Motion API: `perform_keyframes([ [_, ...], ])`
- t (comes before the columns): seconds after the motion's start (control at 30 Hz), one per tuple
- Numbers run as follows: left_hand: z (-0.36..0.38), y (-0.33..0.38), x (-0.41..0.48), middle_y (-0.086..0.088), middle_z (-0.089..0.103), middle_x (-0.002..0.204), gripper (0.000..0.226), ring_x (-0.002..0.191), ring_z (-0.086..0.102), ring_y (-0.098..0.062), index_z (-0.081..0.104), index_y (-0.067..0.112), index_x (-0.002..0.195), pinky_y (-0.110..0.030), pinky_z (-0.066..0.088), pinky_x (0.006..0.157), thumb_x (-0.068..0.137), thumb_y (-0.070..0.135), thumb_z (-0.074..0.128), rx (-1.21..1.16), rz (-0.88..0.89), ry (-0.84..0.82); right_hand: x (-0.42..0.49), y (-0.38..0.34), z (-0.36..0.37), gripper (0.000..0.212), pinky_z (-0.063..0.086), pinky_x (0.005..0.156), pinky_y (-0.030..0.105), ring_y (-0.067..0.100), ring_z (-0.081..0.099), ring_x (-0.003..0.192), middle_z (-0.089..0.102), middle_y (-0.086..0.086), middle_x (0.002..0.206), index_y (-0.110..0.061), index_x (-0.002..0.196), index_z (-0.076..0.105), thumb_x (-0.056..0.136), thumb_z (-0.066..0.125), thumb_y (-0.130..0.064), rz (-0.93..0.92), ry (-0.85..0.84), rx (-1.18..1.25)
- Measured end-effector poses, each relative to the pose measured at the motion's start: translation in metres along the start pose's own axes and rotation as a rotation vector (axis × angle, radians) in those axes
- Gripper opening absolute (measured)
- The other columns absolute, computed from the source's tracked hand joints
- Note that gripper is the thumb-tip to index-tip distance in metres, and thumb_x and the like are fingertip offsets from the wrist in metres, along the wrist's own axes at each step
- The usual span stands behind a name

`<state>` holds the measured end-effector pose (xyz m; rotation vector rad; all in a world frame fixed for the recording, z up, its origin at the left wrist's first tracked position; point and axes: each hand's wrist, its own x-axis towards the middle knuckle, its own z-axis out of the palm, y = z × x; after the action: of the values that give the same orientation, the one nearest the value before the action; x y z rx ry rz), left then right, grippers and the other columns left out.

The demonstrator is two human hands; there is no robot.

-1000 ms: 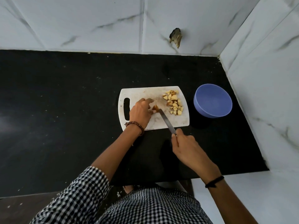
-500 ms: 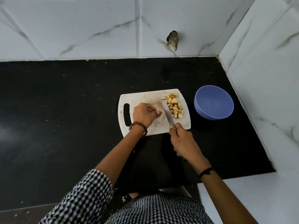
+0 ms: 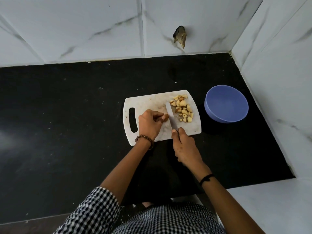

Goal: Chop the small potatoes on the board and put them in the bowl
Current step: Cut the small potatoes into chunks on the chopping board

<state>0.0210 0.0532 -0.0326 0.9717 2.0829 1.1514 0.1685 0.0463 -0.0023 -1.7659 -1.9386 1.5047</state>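
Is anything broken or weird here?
Yes. The wall tile behind the counter has a jagged dark hole broken through it, up above the chopping board. Pale specks also dot the black counter. The potato pieces all sit on the board; none have spilled.

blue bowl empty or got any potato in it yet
Empty. The bowl shows only its bare blue inside, and the chopped pieces all lie in a pile on the board beside it.

black speckled tabletop (image 3: pixel 67 115), white marble-veined wall tiles (image 3: pixel 84 22) behind and at right, brown chipped patch (image 3: pixel 180 36) on back wall, checked sleeve (image 3: pixel 94 211)
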Motion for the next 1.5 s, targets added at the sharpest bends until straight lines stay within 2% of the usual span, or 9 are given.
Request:
perform_keyframes([
  [0.1, 0.002, 0.0, -0.001, 0.015, 0.065, 0.078, 0.014, 0.069, 0.058, 0.011, 0.076, 0.012, 0.093, 0.0, 0.045, 0.064, 0.082, 0.021, 0.075, 0.016, 0.011, 0.024, -0.002, -0.004, 0.001, 0.029, 0.051, 0.062, 0.041, 0.022, 0.061, 0.068, 0.057, 0.009, 0.09, -0.024, 0.097, 0.045, 0.104, 0.031, -0.049, -0.011, 0.007, -0.028],
  [0.3, 0.004, 0.0, 0.001, 0.016, 0.061, 0.076, 0.011, 0.068, 0.057, 0.008, 0.075, 0.01, 0.092, 0.002, 0.043, 0.062, 0.082, 0.016, 0.074, 0.054, 0.009, 0.021, -0.005, -0.005, 0.002, 0.029, 0.045, 0.058, 0.036, 0.02, 0.06, 0.068, 0.058, 0.01, 0.088, -0.02, 0.099, 0.046, 0.106, 0.031, -0.044, -0.056, 0.021, -0.025],
  [0.47, 0.005, -0.003, 0.002, 0.018, 0.059, 0.074, 0.014, 0.066, 0.055, 0.01, 0.074, 0.006, 0.094, 0.003, 0.042, 0.063, 0.083, 0.015, 0.074, 0.069, 0.011, 0.034, -0.012, -0.01, 0.009, 0.029, 0.047, 0.064, 0.039, 0.024, 0.061, 0.075, 0.055, 0.006, 0.086, -0.013, 0.105, 0.044, 0.108, 0.028, -0.036, -0.112, 0.024, -0.109],
  [0.6, 0.006, -0.004, 0.002, 0.007, 0.068, 0.082, 0.012, 0.067, 0.056, 0.009, 0.074, 0.005, 0.092, 0.003, 0.042, 0.064, 0.082, 0.011, 0.074, 0.047, 0.011, 0.049, -0.009, -0.013, 0.011, 0.027, 0.044, 0.061, 0.037, 0.022, 0.058, 0.073, 0.056, 0.008, 0.083, -0.012, 0.104, 0.042, 0.108, 0.027, -0.034, -0.11, 0.007, -0.142],
  [0.77, 0.007, -0.005, 0.003, 0.003, 0.067, 0.085, 0.008, 0.067, 0.057, 0.003, 0.075, 0.008, 0.089, 0.004, 0.041, 0.064, 0.082, 0.007, 0.073, 0.08, 0.041, 0.057, -0.006, -0.017, 0.015, 0.025, 0.051, 0.074, 0.046, 0.027, 0.058, 0.08, 0.055, 0.01, 0.088, -0.013, 0.104, 0.04, 0.108, 0.025, -0.033, -0.107, 0.026, -0.216],
  [0.87, 0.007, -0.005, 0.004, 0.0, 0.07, 0.086, 0.008, 0.071, 0.059, -0.002, 0.076, 0.006, 0.088, 0.004, 0.039, 0.063, 0.081, 0.007, 0.072, 0.101, 0.038, 0.074, -0.004, -0.019, 0.019, 0.023, 0.052, 0.07, 0.043, 0.029, 0.06, 0.079, 0.056, 0.01, 0.09, -0.012, 0.103, 0.039, 0.108, 0.026, -0.03, -0.122, 0.048, -0.246],
  [1.0, 0.007, -0.005, 0.004, -0.001, 0.069, 0.085, 0.007, 0.064, 0.053, 0.003, 0.076, 0.008, 0.087, 0.004, 0.039, 0.062, 0.082, 0.007, 0.072, 0.114, 0.042, 0.071, 0.003, -0.024, 0.016, 0.025, 0.05, 0.069, 0.041, 0.032, 0.061, 0.082, 0.057, 0.012, 0.094, -0.012, 0.107, 0.04, 0.107, 0.025, -0.031, -0.09, 0.013, -0.251],
  [1.23, 0.006, -0.006, 0.003, 0.0, 0.068, 0.086, 0.007, 0.076, 0.064, -0.006, 0.076, 0.011, 0.087, -0.008, 0.05, 0.07, 0.08, 0.012, 0.075, 0.077, 0.024, 0.059, 0.023, -0.039, 0.018, 0.033, 0.054, 0.083, 0.052, 0.038, 0.063, 0.094, 0.06, 0.019, 0.11, -0.009, 0.119, 0.042, 0.106, 0.026, -0.036, -0.061, -0.003, -0.281],
  [1.5, 0.008, -0.008, 0.004, 0.001, 0.063, 0.09, 0.005, 0.077, 0.06, -0.008, 0.077, 0.012, 0.084, -0.018, 0.053, 0.07, 0.08, 0.014, 0.074, 0.103, 0.017, 0.114, 0.012, -0.031, 0.021, 0.023, 0.053, 0.082, 0.054, 0.04, 0.06, 0.094, 0.057, 0.017, 0.107, -0.013, 0.108, 0.039, 0.103, 0.03, -0.034, -0.02, -0.041, -0.336],
])
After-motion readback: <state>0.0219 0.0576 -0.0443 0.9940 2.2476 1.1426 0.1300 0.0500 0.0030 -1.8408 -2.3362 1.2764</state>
